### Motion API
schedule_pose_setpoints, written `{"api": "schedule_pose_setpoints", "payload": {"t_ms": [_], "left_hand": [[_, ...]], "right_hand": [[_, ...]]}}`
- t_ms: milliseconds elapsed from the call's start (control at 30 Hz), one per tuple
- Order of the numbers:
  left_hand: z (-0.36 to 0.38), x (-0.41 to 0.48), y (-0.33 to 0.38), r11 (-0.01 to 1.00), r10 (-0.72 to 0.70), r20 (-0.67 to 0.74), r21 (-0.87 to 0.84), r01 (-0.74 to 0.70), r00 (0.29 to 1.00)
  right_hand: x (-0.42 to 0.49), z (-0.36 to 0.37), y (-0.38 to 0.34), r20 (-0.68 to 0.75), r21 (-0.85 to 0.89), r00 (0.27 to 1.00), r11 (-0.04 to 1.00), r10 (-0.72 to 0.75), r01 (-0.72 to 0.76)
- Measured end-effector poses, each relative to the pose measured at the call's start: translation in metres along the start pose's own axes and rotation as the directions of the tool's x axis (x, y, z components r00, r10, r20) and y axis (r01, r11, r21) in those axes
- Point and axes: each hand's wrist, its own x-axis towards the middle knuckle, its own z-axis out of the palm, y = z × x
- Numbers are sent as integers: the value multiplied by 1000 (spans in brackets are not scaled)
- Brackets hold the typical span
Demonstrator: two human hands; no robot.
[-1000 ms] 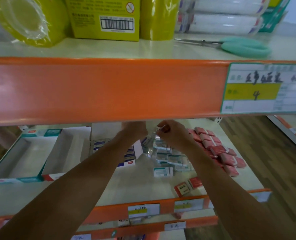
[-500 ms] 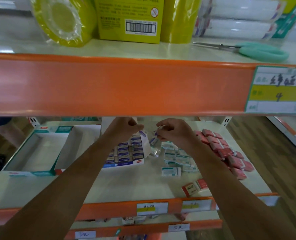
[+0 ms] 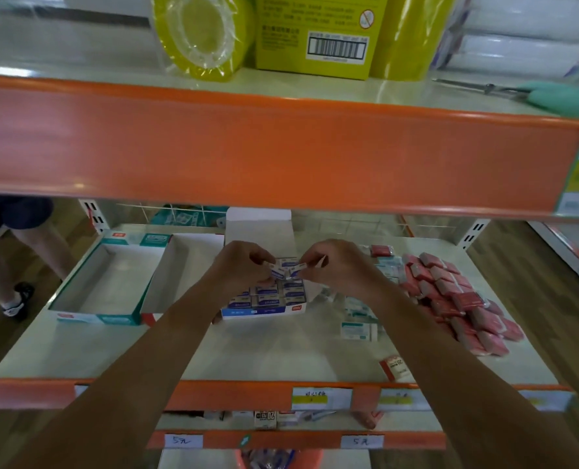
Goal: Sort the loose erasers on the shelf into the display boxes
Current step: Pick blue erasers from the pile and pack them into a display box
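Observation:
Both of my hands meet above the blue and white display box, which is filled with blue-sleeved erasers. My left hand and my right hand pinch a small cluster of blue erasers between their fingertips, just over the box's back rows. Loose teal-sleeved erasers lie to the right of the box, partly hidden by my right forearm. A pile of red wrapped erasers covers the shelf's right side. A teal display box stands at the left beside a red-edged white box; both show bare bottoms.
A red and white eraser lies near the shelf's front edge. The orange lip of the upper shelf hangs just above my hands. Green scissors and yellow tape rolls sit on that upper shelf. A person's leg stands at left.
My view has dropped and shifted, showing more of the lower shelf. My hands came together over the blue box, and the blue erasers are now pinched between both hands.

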Motion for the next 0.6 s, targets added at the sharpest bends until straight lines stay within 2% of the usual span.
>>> {"api": "schedule_pose_setpoints", "payload": {"t_ms": [200, 433, 600], "left_hand": [[-3, -5, -6, 999, 18, 53, 29, -19, 998], [-2, -15, -8, 996, 57, 56, 65, -60, 997], [3, -18, -9, 995, 85, 85, 35, -88, 993]], "right_hand": [[-1, 0, 1, -12, -94, 999, 995, -42, 40], [-2, 6, 6, 41, -165, 997, 983, -69, 75], [-1, 16, 1, -3, -313, 989, 939, -150, 142]]}}
